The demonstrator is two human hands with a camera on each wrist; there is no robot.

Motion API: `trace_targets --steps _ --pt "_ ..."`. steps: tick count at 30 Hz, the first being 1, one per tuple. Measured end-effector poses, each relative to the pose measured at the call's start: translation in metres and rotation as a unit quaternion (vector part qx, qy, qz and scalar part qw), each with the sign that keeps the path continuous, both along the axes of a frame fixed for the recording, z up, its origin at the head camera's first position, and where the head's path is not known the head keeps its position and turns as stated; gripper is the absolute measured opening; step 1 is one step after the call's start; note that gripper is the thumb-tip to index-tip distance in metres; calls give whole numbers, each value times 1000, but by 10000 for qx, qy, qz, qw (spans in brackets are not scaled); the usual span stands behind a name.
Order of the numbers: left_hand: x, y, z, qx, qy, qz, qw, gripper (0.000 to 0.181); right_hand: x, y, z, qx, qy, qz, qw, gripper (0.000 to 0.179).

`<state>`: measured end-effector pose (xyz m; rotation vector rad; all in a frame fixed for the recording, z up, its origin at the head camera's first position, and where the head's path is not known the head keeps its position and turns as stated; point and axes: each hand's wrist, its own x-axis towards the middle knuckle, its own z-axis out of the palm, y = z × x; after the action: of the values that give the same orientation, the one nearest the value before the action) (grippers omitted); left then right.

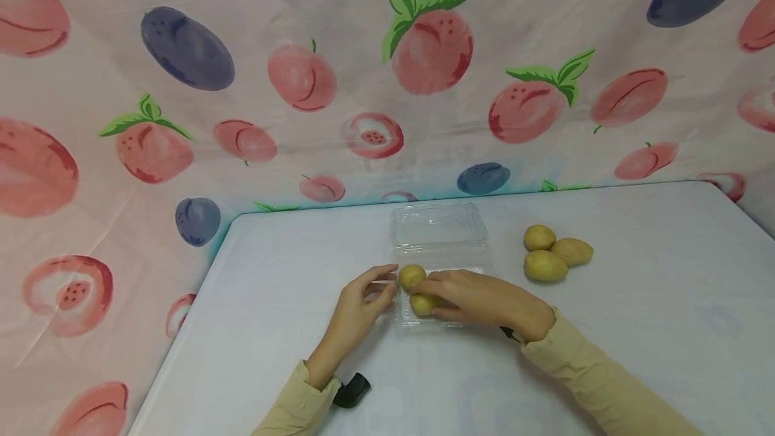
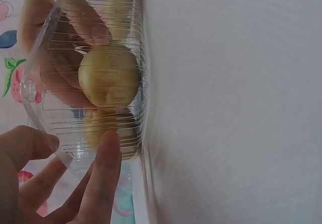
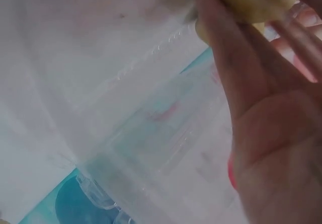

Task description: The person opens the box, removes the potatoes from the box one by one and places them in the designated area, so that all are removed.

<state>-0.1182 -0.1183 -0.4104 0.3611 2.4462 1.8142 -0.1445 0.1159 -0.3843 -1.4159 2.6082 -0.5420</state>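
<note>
A clear plastic clamshell box (image 1: pixel 448 325) lies with its lid (image 1: pixel 438 226) folded back. Inside its left part sit a far potato (image 1: pixel 412 276) and a near potato (image 1: pixel 423 304), both yellow. My right hand (image 1: pixel 478 298) reaches over the box from the right and grips the near potato (image 2: pixel 108 75) between thumb and fingers. Through the ribbed wall in the left wrist view, another potato (image 2: pixel 118 12) shows beyond the right thumb, partly hidden. My left hand (image 1: pixel 357 305) is at the box's left side, its fingertips (image 2: pixel 108 148) against the wall beside the far potato.
Three more potatoes (image 1: pixel 546 266) lie grouped on the white table (image 1: pixel 654 328), to the right of the box. Behind the table's far edge hangs a fruit-print cloth (image 1: pixel 363 12). A black wrist strap piece (image 1: pixel 352 391) sits by the left sleeve.
</note>
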Motion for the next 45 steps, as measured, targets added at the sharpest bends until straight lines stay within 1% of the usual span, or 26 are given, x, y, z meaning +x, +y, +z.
trace_targets --steps 4,8,16,25,36,42,45 --pt "0 1 0 55 -9 16 10000 36 0 2 2 17 -48 -24 10000 40" --pt "0 1 0 166 -18 37 9999 36 1 4 4 53 14 -51 10000 41" --pt "2 1 3 36 -56 64 10000 36 1 10 7 -11 258 -46 9997 36" --pt "2 2 3 95 -80 78 9999 35 1 22 15 -136 585 -128 9981 35" --pt "3 1 3 47 -68 75 9999 35 3 38 26 -264 644 -359 9969 36" --pt "0 2 -1 128 -117 93 9998 36 2 46 29 -276 599 -529 9964 37" --pt "-1 2 -2 126 -122 108 9998 36 2 50 31 -231 640 -587 9960 37"
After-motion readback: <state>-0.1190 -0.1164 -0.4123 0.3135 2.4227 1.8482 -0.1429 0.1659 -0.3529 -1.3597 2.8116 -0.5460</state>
